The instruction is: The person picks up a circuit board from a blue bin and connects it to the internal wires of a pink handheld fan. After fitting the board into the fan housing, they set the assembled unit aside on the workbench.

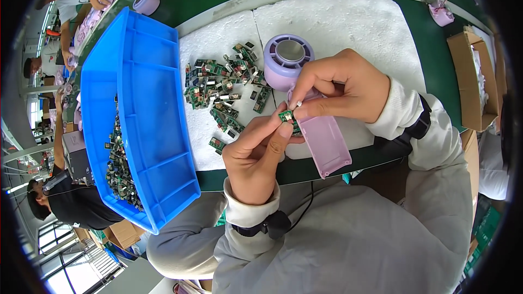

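Green and no bigger than a fingertip's spread, a small circuit board [285, 115] sits between the bare hands of a worker at a green-topped desk [433, 71]. Thumb and forefinger of the left hand [255, 155] pinch the board from below, while the right hand [348, 90] closes its grip on a tiny white connector [298, 104] just beside it; whether connector and board touch is too small to tell. Beneath the fingers lies an open pink plastic shell [327, 144], near a round lilac housing [289, 62]; the fingers hide where the two meet. The board looks light and stiff, its soldered parts likely easy to knock or crack, so it is best taken by its bare edges, with little pressure. The connector, probably smooth enough to slip, calls for a hold on its sides. More boards [218, 84] lie heaped on a white foam sheet [348, 16] to the worker's left, beside a blue plastic bin [158, 130] holding another pile [121, 169].
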Available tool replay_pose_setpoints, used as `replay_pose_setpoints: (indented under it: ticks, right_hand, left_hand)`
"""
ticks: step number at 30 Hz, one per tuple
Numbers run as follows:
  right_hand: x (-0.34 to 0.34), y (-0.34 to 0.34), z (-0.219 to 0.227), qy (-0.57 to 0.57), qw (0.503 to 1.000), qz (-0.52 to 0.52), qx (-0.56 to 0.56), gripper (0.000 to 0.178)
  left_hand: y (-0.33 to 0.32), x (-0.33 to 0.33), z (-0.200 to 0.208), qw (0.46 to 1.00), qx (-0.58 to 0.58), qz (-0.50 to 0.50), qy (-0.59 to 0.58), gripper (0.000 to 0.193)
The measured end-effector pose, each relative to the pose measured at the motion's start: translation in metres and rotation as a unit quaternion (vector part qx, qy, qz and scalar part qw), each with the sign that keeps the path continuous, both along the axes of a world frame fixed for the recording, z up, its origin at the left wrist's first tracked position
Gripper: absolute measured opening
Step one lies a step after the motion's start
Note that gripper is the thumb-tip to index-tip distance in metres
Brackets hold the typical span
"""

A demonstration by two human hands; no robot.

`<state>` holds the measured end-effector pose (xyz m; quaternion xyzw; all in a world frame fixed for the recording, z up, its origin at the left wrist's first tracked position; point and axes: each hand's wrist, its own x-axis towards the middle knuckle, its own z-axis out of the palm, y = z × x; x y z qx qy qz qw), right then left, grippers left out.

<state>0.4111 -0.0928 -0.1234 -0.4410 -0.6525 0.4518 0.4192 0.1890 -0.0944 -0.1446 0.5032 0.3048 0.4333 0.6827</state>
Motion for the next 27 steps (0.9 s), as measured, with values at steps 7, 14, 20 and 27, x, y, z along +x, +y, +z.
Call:
replay_pose_setpoints:
  ticks: [7, 14, 20, 27]
  right_hand:
    - [-0.001, 0.000, 0.004, -0.031, 0.999, -0.011, -0.010, 0.015]
    - [-0.006, -0.001, 0.003, 0.018, 0.999, -0.039, -0.004, 0.014]
    - [-0.006, -0.003, 0.006, -0.019, 0.998, -0.023, 0.063, 0.017]
    - [-0.009, -0.005, 0.011, -0.073, 0.993, 0.001, 0.087, 0.019]
  left_hand:
    - [0.000, 0.000, -0.004, 0.999, 0.041, 0.011, 0.021, 0.031]
    - [0.002, 0.005, 0.006, 0.997, 0.036, 0.049, 0.047, 0.032]
    - [-0.011, 0.004, 0.001, 0.994, 0.013, 0.090, 0.053, 0.033]
    - [-0.014, 0.005, -0.002, 0.993, 0.040, 0.086, 0.071, 0.033]
